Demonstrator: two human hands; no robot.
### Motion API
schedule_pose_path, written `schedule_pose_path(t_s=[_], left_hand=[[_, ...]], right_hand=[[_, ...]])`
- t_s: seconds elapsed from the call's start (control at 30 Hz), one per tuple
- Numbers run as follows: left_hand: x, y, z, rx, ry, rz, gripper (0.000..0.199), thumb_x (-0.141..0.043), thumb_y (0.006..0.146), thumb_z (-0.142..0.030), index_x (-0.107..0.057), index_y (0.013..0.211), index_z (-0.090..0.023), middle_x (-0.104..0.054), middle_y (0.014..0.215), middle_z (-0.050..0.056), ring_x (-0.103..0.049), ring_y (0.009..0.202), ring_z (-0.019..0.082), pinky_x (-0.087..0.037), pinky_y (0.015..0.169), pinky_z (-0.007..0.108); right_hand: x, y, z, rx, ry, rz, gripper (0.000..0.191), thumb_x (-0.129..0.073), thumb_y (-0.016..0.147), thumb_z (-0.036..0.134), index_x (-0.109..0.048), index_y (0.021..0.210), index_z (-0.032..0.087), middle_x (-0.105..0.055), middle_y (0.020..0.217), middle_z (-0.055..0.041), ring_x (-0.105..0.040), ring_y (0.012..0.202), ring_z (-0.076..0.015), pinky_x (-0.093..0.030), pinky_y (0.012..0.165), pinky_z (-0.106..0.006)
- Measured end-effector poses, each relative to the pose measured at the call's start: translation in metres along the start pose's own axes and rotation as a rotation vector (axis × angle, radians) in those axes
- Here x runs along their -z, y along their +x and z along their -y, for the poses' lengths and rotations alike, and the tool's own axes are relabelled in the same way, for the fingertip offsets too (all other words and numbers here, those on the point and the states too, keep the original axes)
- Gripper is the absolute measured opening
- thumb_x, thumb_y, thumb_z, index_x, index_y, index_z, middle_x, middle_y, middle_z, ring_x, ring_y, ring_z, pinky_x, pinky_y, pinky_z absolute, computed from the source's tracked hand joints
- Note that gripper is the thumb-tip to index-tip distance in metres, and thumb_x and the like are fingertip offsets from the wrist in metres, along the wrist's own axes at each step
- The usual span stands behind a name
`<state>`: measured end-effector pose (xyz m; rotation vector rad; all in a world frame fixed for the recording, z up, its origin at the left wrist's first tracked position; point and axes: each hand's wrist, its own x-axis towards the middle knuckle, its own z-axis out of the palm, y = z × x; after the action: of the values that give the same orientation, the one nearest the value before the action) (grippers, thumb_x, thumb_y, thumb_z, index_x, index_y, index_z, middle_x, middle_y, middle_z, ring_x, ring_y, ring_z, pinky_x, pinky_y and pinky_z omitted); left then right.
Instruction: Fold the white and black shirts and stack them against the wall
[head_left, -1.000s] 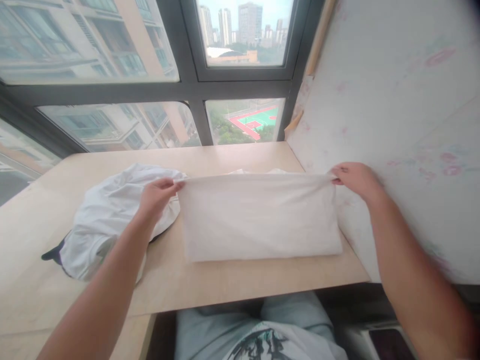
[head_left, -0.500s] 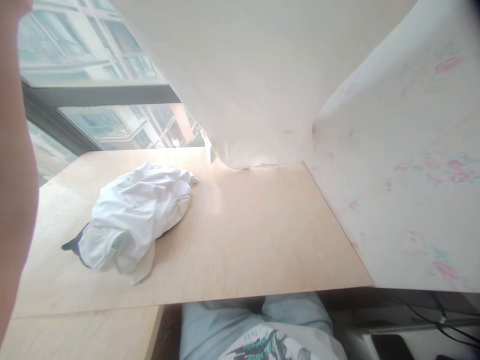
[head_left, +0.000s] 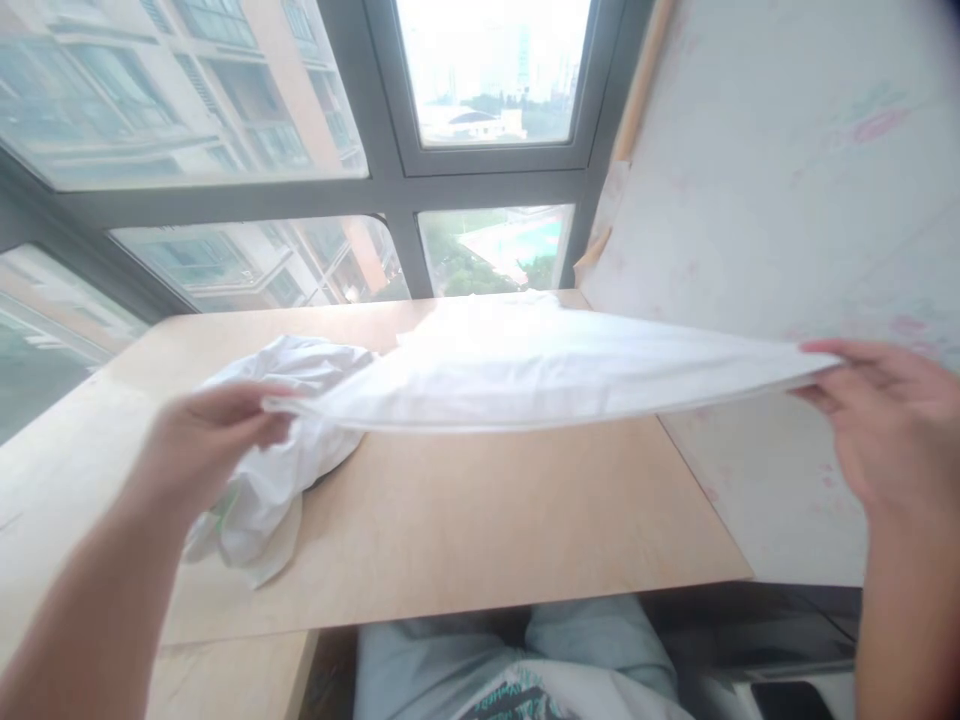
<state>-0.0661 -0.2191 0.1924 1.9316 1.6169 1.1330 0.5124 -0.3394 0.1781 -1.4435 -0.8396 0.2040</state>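
A white cloth is stretched sideways above the wooden table, its near edge pulled nearly straight. My left hand pinches its left corner. The right corner is gripped between the fingers of my right hand. Behind and below my left hand, a crumpled white garment with a dark part at its edge lies on the table, partly hidden by the hand and the cloth. The far part of the stretched cloth is washed out by window light.
Grey-framed windows stand behind the table. A flowered wall rises along the right side. Below the near edge are my legs and a dark flat object at the lower right.
The cloth, which hung high and covered the windows, has come down to a low, flat stretch over the table. Both hands have dropped into view, and the windows now show.
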Motion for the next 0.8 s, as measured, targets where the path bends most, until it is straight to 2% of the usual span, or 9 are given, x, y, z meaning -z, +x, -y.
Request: schedule_pose_path(t_s=[0.03,0.07,0.13,0.23,0.33,0.43,0.63,0.73,0.8], left_hand=[[-0.015,-0.015,0.018,0.085,-0.062,0.136,0.042,-0.075,0.078,-0.046,-0.073,0.099,-0.01,-0.068,0.066,-0.003,-0.065,0.063,0.013,-0.056,0.068,0.033],[-0.03,-0.033,0.035,0.126,-0.103,0.24,0.04,-0.076,0.076,-0.047,-0.074,0.095,-0.012,-0.073,0.076,0.0,-0.068,0.07,0.017,-0.058,0.071,0.035],[-0.056,-0.074,0.064,0.132,-0.136,0.408,0.032,-0.074,0.077,-0.045,-0.075,0.091,-0.016,-0.077,0.097,0.006,-0.071,0.092,0.023,-0.057,0.086,0.038],[-0.087,-0.124,0.086,0.098,-0.125,0.475,0.022,-0.068,0.08,-0.038,-0.076,0.088,-0.019,-0.077,0.098,0.007,-0.072,0.095,0.023,-0.058,0.087,0.035],[-0.107,-0.152,0.087,0.047,-0.084,0.48,0.017,-0.061,0.081,-0.028,-0.075,0.087,-0.021,-0.076,0.098,0.006,-0.072,0.093,0.021,-0.059,0.085,0.031],[-0.111,-0.166,0.082,0.002,-0.061,0.472,0.016,-0.057,0.082,-0.023,-0.073,0.085,-0.021,-0.075,0.095,0.005,-0.072,0.091,0.019,-0.058,0.084,0.029],[-0.093,-0.175,0.087,-0.069,0.013,0.384,0.013,-0.06,0.082,-0.025,-0.073,0.083,-0.023,-0.076,0.095,0.004,-0.072,0.089,0.019,-0.058,0.08,0.027],[-0.087,-0.18,0.094,-0.099,0.054,0.367,0.014,-0.06,0.082,-0.026,-0.073,0.083,-0.024,-0.076,0.095,0.003,-0.073,0.09,0.019,-0.059,0.08,0.027],[-0.085,-0.185,0.097,-0.132,0.087,0.405,0.016,-0.057,0.082,-0.023,-0.073,0.083,-0.025,-0.076,0.097,0.003,-0.073,0.092,0.019,-0.058,0.083,0.027]], right_hand=[[0.005,-0.023,-0.02,-0.086,0.006,0.028,0.027,-0.076,0.072,0.034,-0.074,0.096,0.021,-0.069,0.089,-0.0075,-0.068,0.085,-0.0223,-0.053,0.095,-0.047],[0.01,-0.043,-0.041,-0.176,-0.001,0.066,0.026,-0.076,0.071,0.036,-0.074,0.093,0.023,-0.07,0.088,-0.007,-0.068,0.084,-0.0232,-0.054,0.093,-0.047],[0.021,-0.072,-0.08,-0.334,-0.054,0.151,0.028,-0.075,0.069,0.039,-0.073,0.093,0.025,-0.072,0.092,-0.0064,-0.069,0.087,-0.025,-0.056,0.09,-0.043],[0.033,-0.097,-0.124,-0.461,-0.169,0.294,0.033,-0.072,0.069,0.041,-0.073,0.098,0.023,-0.073,0.103,-0.0072,-0.068,0.096,-0.027,-0.057,0.088,-0.038],[0.036,-0.114,-0.146,-0.507,-0.22,0.402,0.04,-0.067,0.072,0.046,-0.072,0.103,0.02,-0.073,0.109,-0.0082,-0.069,0.096,-0.0266,-0.056,0.088,-0.038],[0.036,-0.124,-0.15,-0.504,-0.311,0.414,0.042,-0.064,0.076,0.052,-0.073,0.1,0.019,-0.073,0.106,-0.0084,-0.069,0.09,-0.0256,-0.056,0.084,-0.037],[0.047,-0.128,-0.149,-0.416,-0.467,0.265,0.043,-0.062,0.076,0.057,-0.071,0.093,0.019,-0.074,0.092,-0.0067,-0.069,0.085,-0.0249,-0.055,0.077,-0.033],[0.055,-0.132,-0.158,-0.386,-0.555,0.387,0.042,-0.061,0.073,0.055,-0.072,0.095,0.021,-0.075,0.092,-0.0062,-0.07,0.084,-0.025,-0.055,0.075,-0.034],[0.059,-0.136,-0.164,-0.357,-0.66,0.47,0.044,-0.06,0.071,0.054,-0.072,0.098,0.021,-0.074,0.089,-0.006,-0.069,0.079,-0.0253,-0.054,0.071,-0.035]])
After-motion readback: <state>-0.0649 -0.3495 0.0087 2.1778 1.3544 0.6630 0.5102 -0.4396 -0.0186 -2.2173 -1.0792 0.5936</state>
